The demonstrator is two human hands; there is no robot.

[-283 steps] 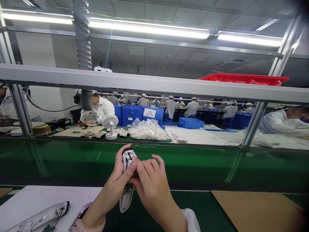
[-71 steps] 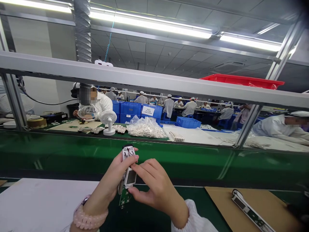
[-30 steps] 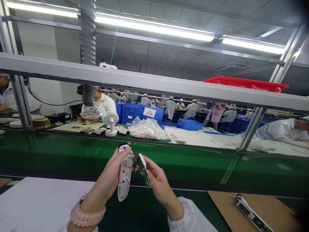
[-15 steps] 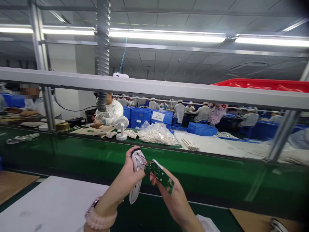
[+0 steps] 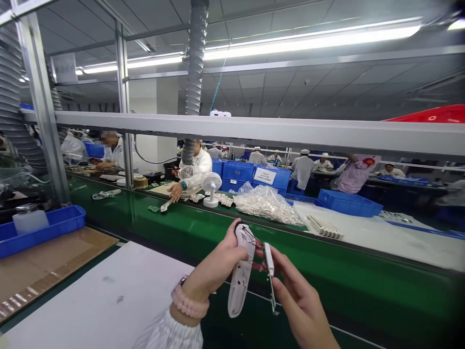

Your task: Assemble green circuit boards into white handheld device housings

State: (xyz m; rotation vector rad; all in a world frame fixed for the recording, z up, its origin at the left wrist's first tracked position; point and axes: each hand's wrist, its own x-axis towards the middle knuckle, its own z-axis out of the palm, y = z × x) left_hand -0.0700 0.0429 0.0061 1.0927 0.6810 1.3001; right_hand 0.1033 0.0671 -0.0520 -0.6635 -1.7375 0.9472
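Observation:
My left hand point(image 5: 232, 249) grips a long white plastic housing point(image 5: 240, 286) with a rounded end, its hollow inner side showing. In my right hand point(image 5: 294, 291) is a circuit board point(image 5: 271, 276), held upright and seen nearly edge-on, with a white part along its upper edge. Thin red and dark wires point(image 5: 257, 242) run between the housing and the board, which stay a small distance apart. Both hands are above the near edge of the green conveyor belt point(image 5: 163, 237). Some fingertips of my right hand are hidden behind the board.
Beyond the belt, a co-worker's hand point(image 5: 176, 192) reaches to a white piece beside a small green board point(image 5: 153, 209). A white fan point(image 5: 211, 189) and a bag of white parts point(image 5: 267, 206) stand there. White sheet point(image 5: 90, 300) and blue tray point(image 5: 69, 223) lie left.
The view has swung left, bringing the blue tray in. My right hand has turned the circuit board from face-on to edge-on. Across the belt, a co-worker's hand has reached out over it.

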